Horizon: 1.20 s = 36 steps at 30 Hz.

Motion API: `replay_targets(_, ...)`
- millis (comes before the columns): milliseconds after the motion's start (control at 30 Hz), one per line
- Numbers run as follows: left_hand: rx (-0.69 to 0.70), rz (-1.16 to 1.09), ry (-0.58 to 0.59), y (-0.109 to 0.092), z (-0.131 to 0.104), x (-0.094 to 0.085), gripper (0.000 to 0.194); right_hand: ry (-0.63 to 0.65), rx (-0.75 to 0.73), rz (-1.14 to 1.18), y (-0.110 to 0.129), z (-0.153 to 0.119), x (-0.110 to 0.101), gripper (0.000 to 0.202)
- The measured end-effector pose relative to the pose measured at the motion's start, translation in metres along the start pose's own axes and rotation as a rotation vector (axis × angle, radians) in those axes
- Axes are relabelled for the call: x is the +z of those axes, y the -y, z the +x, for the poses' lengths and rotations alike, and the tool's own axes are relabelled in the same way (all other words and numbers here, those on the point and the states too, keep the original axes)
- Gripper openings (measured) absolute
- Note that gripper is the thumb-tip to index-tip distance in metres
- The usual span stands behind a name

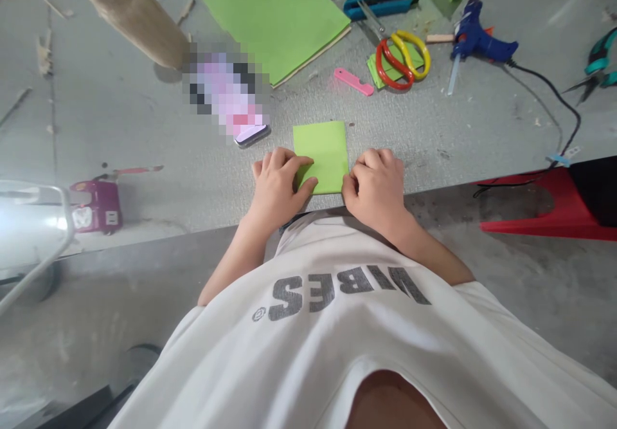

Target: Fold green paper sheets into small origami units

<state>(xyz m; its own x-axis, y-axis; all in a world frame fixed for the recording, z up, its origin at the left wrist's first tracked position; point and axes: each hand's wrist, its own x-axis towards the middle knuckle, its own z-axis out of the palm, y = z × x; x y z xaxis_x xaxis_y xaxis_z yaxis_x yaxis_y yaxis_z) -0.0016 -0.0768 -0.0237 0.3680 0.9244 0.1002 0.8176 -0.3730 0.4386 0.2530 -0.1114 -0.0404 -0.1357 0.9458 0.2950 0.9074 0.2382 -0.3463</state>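
Note:
A small folded piece of bright green paper [324, 146] lies flat at the table's near edge, between my two hands. My left hand [276, 183] rests over its left side, thumb and index finger apart on the surface, the other fingers curled beside it. At the lower right edge, my right hand [378, 188] has its fingers curled in and closed on the paper's border. The underside of the paper and the right fingertips are partly hidden.
Beyond the paper lie a pink folding cutter [353, 82], red-and-yellow scissors [395, 72], a teal cutter [383, 6] and a corded blue glue gun [482, 40]. A phone [251, 134], large green sheet [279, 17] and wooden cylinder [135, 14] are left of these; pliers [598, 65] lie far right.

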Motion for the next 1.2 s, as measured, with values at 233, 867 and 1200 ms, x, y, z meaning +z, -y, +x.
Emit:
replay_targets(233,-0.038,0.02,-0.018,-0.007,-0.002,0.002,0.033,-0.02,-0.212,0.014,-0.01,-0.005,-0.003,0.032)
replay_targets(867,-0.21,-1.396,0.065,-0.007,-0.034,-0.028,0.095,-0.579,-1.076,-0.046,-0.044,0.016,-0.054,0.022)
replay_targets(1200,-0.023,-1.275,-0.155,-0.005,0.048,-0.057,0.047,-0.513,-1.084,0.266,-0.042,0.132,-0.071,0.022)
